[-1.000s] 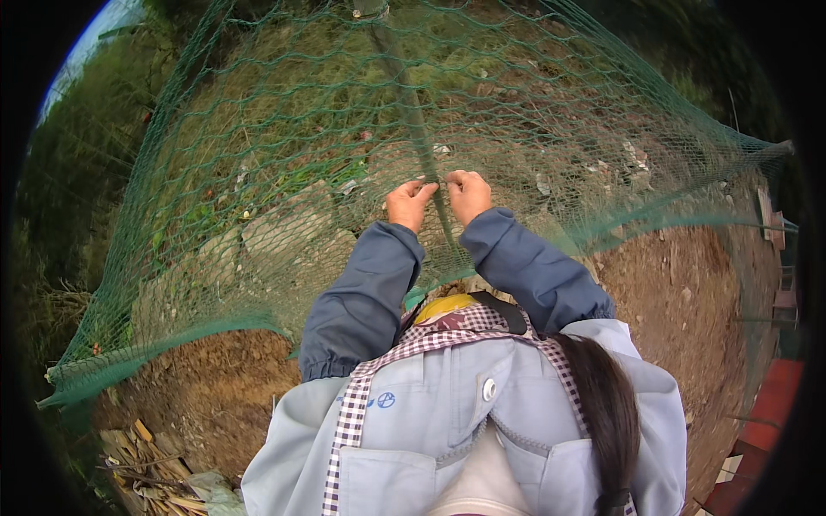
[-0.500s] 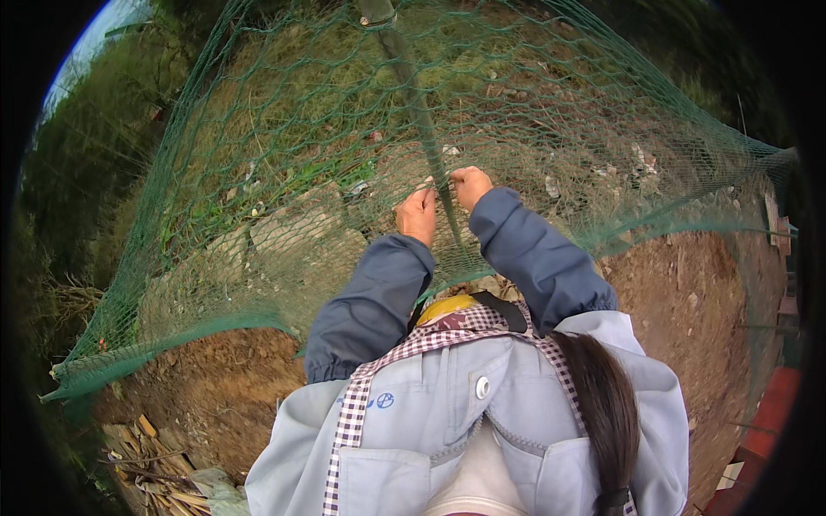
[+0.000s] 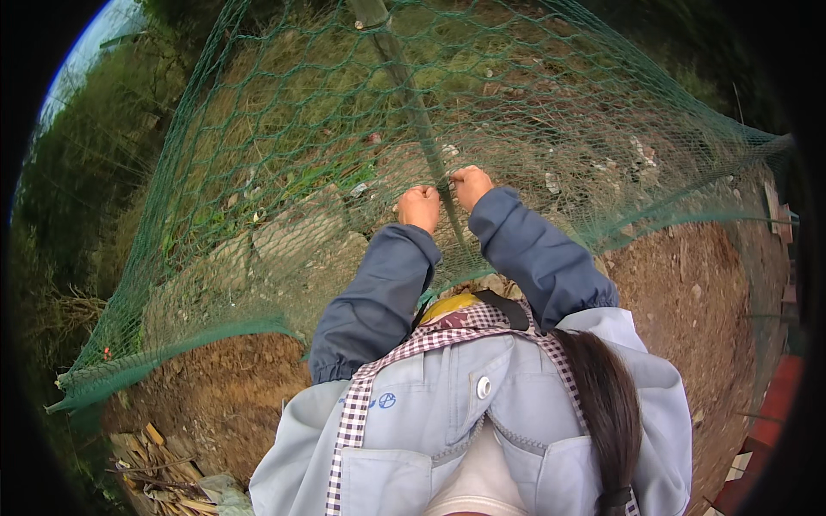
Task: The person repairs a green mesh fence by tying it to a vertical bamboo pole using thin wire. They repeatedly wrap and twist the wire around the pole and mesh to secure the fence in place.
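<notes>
A green net stretches wide in front of me, fixed to a slim upright pole. Both my hands are at the pole's lower part, one on each side of it. My left hand is closed just left of the pole, its fingertips curled together. My right hand pinches close against the pole's right side, slightly higher and farther away. Whatever lies between the fingers of either hand is too small to make out; net strands run around both.
Behind the net lie grass, rubble and a pale stone slab. Bare brown soil spreads on the near side. Split wood pieces are heaped at lower left. Red blocks stand at the right edge.
My left hand has turned slightly, with its fingers drawn in and a little farther from the pole. The right hand stays nearly where it was at the pole.
</notes>
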A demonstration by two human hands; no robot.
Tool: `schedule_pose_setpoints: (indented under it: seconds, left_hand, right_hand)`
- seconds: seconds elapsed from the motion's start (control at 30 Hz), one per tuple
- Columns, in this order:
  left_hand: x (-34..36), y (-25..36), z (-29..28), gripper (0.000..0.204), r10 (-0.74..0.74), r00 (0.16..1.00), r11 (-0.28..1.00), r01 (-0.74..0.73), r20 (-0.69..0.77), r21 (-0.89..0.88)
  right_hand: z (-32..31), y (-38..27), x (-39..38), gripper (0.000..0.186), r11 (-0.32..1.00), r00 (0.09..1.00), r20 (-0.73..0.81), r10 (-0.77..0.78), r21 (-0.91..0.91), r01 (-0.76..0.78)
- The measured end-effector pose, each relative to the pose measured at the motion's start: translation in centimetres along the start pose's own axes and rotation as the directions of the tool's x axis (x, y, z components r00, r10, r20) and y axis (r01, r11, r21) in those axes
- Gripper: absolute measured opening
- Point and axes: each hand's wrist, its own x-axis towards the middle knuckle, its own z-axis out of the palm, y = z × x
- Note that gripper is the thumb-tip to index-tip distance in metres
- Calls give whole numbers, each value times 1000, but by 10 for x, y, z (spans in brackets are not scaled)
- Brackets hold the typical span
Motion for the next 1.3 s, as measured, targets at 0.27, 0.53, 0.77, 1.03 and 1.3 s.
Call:
schedule_pose_setpoints:
  seconds: [0.27,0.53,0.77,1.03,1.3]
  left_hand:
    - [8,-3,-5,18,-349,899,636,435,265,-637]
    - [13,-5,-29,17,-208,861,737,450,464,-504]
    - [11,-5,-34,18,-110,880,830,337,461,-445]
    - [10,-6,-33,16,-77,883,822,319,462,-472]
    - [1,-5,-35,9,-22,885,872,244,465,-424]
  right_hand:
    - [-1,-1,-7,19,987,995,55,81,136,-88]
    - [-35,-4,-21,32,770,886,404,228,482,-418]
    - [-51,-4,-46,37,768,920,385,75,566,-299]
    - [-51,-19,-87,18,660,924,238,299,648,-381]
    - [-28,-33,-63,18,537,832,394,390,637,-554]
